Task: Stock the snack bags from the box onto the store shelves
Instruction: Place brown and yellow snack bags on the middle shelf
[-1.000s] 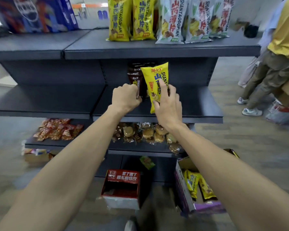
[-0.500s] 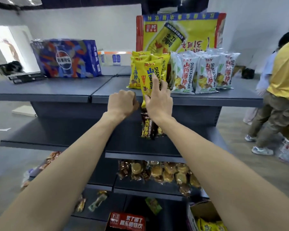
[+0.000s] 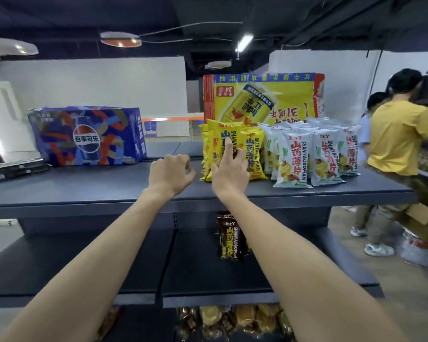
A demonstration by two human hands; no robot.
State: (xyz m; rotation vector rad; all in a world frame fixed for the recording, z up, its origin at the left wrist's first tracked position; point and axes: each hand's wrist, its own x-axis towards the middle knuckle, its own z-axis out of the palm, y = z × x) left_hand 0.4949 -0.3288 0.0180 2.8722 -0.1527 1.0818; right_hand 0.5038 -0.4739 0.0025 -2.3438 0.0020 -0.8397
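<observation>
Right hand grip pressing yellow snack bag upright on top shelf; left hand loosely curled, empty. Seat bag flush against row, then release.

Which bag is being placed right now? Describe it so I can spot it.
On the top shelf, before the big yellow drink carton, stands a yellow bag row. It's the front-left yellow bag under the right hand; the neighbours rightward are white.

Yellow snack bags upright on top shelf, possibly leaning, beside white bags.
</observation>
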